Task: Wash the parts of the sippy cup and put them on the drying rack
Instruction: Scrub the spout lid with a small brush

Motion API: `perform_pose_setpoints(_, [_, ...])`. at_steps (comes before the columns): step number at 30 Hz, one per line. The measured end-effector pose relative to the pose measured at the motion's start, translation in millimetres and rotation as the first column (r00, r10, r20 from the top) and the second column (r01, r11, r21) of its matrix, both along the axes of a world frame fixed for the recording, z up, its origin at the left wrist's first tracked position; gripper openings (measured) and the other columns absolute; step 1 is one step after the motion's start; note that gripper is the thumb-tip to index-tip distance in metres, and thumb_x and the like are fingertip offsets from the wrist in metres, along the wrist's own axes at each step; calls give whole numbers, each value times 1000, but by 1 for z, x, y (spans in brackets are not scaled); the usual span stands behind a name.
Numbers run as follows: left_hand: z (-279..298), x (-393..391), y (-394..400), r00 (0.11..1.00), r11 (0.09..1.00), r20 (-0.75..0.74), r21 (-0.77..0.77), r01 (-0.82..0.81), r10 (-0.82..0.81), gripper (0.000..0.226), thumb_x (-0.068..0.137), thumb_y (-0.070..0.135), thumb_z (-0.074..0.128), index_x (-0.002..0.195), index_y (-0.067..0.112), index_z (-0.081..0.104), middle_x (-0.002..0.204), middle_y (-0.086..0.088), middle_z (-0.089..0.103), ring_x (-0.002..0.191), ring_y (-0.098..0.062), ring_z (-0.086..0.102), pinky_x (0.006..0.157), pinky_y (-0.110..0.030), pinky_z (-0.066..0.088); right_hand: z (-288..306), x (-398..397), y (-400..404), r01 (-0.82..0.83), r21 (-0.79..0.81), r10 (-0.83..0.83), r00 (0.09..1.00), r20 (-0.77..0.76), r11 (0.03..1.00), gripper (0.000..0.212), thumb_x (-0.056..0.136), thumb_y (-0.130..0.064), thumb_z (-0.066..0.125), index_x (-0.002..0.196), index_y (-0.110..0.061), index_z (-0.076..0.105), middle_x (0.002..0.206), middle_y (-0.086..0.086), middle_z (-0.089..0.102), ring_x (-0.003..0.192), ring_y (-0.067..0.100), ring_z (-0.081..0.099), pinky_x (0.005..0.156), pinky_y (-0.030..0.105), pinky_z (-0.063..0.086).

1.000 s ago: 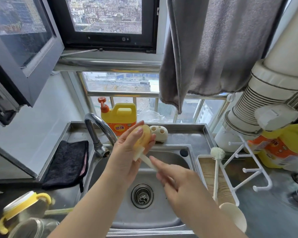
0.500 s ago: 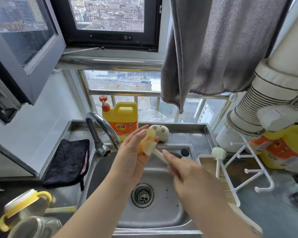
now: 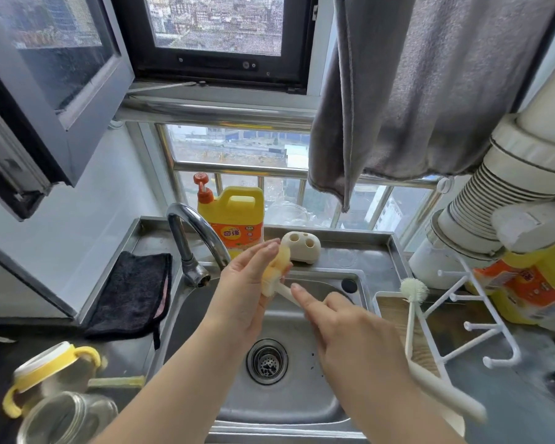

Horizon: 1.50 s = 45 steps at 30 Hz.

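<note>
The sippy cup body (image 3: 50,376), with yellow handles and a white rim, lies on the dark counter at the near left, beside a clear glass jar (image 3: 66,418); a pale yellow straw-like piece (image 3: 116,382) lies just to its right. Over the steel sink (image 3: 302,408), the right hand (image 3: 353,328) holds the white handle of a thin brush (image 3: 287,294), the index finger extended along it; the remaining fingers are curled, though the exact grip on the handle is partly hidden. The left hand (image 3: 247,283) holds a small pale yellow cup part (image 3: 277,265) between the thumb and the straightened fingers, with the brush end entering that part. The drain strainer (image 3: 266,361) sits below both hands. To the right, a white drying rack (image 3: 481,325) stands on a tray, with a long white bottle brush (image 3: 412,302) leaning against it. Further back, the curved faucet (image 3: 193,238) rises at the sink's left rear, next to a black cloth (image 3: 135,293). A yellow detergent bottle (image 3: 234,216) and a white holder with two holes (image 3: 301,247) stand on the rear ledge. A grey towel (image 3: 430,84) hangs before the window.
</note>
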<state>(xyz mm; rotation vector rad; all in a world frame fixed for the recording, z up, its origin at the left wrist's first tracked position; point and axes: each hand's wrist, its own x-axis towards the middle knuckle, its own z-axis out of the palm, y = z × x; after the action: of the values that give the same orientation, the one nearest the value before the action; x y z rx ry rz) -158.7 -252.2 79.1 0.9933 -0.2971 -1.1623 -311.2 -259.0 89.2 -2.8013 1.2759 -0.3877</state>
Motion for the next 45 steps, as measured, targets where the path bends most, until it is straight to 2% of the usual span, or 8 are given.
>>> perform_pose_setpoints(4, [-20,2,13,995,994,90,104,42,-52,33,73,19,68,104,6,68,95,-12,70,85,-23,68,72,-28,53,-10,-3,-8,-84,304,58,994,92,949,46,95,-30,38,132,-58,39,99,-12,60,89,10,60,68,26,41])
perform_pose_setpoints(7, [-31,2,18,995,990,93,140,14,-28,27,77,16,68,103,8,69,95,-10,72,87,-24,69,74,-28,52,-28,1,2,-77,451,5,987,158,889,51,96,-24,42,135,-57,35,114,-10,59,106,13,55,84,27,43])
perform_pose_setpoints(12, [-40,13,20,998,977,47,206,-56,47,28,83,18,66,108,5,66,98,-10,69,88,-25,69,69,-30,53,-52,3,10,-154,631,-33,961,275,760,43,95,-23,53,128,-49,50,107,-12,68,99,1,60,83,15,45])
perform_pose_setpoints(16, [-50,9,19,996,966,45,244,-81,73,20,88,18,62,103,5,65,96,-11,66,86,-25,66,77,-33,55,-50,-23,-2,-89,704,-166,944,285,705,38,94,-19,54,122,-45,55,57,-21,56,53,-4,49,54,11,36])
perform_pose_setpoints(21, [-63,-7,7,1000,950,14,311,-25,22,20,90,20,61,103,6,65,100,-11,66,90,-27,66,86,-33,52,-55,-57,-41,40,846,-622,696,359,532,45,97,-5,44,124,-41,42,81,4,59,59,9,50,56,20,48])
perform_pose_setpoints(30, [-79,-42,-38,985,911,-45,376,171,-166,23,88,26,62,101,8,68,101,-16,68,82,-28,69,90,-38,50,-114,-96,-132,237,856,-799,530,283,460,33,93,-2,48,122,-16,59,74,1,58,69,16,54,74,31,47])
perform_pose_setpoints(37, [-109,-63,-73,967,865,-125,433,254,-222,24,89,27,62,102,7,67,96,-16,69,86,-30,68,87,-37,50,-161,-85,-179,441,694,-720,675,160,568,54,95,-12,46,146,-24,34,128,7,56,111,26,55,94,33,44])
perform_pose_setpoints(45, [-121,-68,-92,969,849,-173,471,240,-178,27,89,29,62,101,7,69,101,-17,67,87,-31,67,88,-39,51,-187,-85,-179,560,542,-685,728,40,627,48,97,-6,43,145,-12,36,135,14,39,117,27,46,98,33,37])
